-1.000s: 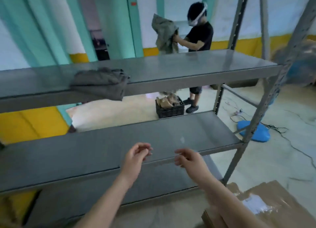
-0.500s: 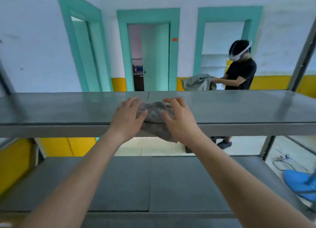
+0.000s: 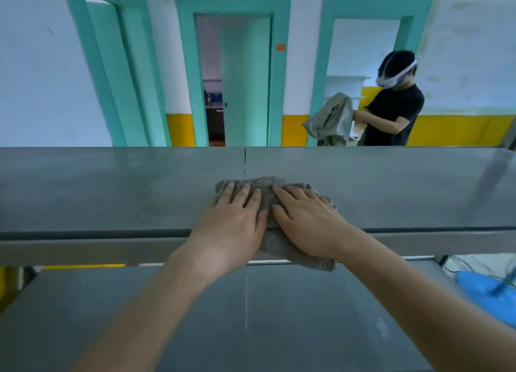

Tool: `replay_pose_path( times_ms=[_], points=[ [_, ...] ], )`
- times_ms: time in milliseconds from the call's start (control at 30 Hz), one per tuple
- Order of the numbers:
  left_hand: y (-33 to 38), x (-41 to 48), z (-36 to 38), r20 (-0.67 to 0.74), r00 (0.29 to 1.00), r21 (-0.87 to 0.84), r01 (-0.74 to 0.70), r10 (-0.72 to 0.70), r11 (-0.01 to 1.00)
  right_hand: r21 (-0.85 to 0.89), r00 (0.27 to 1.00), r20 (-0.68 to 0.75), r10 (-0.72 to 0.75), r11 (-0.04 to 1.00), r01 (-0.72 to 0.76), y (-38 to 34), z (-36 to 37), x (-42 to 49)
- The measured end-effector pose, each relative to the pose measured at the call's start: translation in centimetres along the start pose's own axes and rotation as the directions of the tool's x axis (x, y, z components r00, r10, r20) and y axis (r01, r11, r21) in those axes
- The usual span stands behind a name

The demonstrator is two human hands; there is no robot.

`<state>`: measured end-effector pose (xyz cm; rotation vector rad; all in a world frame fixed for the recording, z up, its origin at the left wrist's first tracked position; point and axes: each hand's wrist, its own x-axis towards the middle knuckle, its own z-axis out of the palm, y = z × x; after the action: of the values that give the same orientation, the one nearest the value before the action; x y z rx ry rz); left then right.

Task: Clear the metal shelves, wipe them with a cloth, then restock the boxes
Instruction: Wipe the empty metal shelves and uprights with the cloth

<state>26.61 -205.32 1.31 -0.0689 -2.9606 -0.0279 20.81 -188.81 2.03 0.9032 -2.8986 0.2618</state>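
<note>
My left hand and right hand lie side by side, palms down, fingers straight, pressing the grey cloth beneath them onto the metal shelf, its end drooping off the edge under my right wrist.

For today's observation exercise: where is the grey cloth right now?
Centre of the head view: the grey cloth drapes the front edge of the upper shelf, under the left hand and right hand.

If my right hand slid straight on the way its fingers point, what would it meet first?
The right hand meets only bunched grey cloth, then bare upper shelf to its far edge; likely free, depth unclear.
</note>
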Motion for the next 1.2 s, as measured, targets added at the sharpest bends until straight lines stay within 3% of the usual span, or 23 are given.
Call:
replay_pose_path(
  times_ms=[233, 433, 567, 733, 900, 1200],
  points=[
    [-0.5, 5.7, -1.3, 0.223, 0.975, 0.073, -0.017, 0.000, 0.997, -0.017, 0.989, 0.112, -0.096, 0.995, 0.098, 3.8, -0.5, 5.3],
    [-1.9, 14.5, 0.1, 0.271, 0.961, 0.111, 0.029, -0.059, 0.993, 0.037, 0.983, 0.142, -0.115, 0.993, 0.111, 8.1, 0.5, 14.5],
    [-4.2, 21.8, 1.7, 0.243, 0.964, 0.113, 0.077, -0.103, 0.991, 0.031, 0.985, 0.134, -0.113, 0.994, 0.109, 10.2, 1.2, 21.2],
    [-7.2, 27.4, 2.9, 0.194, 0.970, -0.140, 0.177, -0.148, 0.974, 0.036, 0.981, 0.125, -0.149, 0.989, 0.146, 11.8, 1.7, 26.9],
    [-7.3, 28.8, 2.1, 0.231, 0.960, 0.086, 0.144, -0.160, 0.986, 0.074, 0.984, 0.097, -0.152, 0.987, 0.145, 12.1, 2.1, 28.7],
    [-7.3, 27.8, 3.0, 0.167, 0.975, -0.034, 0.156, -0.148, 0.987, 0.075, 0.985, 0.093, -0.143, 0.988, 0.137, 12.1, 2.3, 28.4]
  ],
)
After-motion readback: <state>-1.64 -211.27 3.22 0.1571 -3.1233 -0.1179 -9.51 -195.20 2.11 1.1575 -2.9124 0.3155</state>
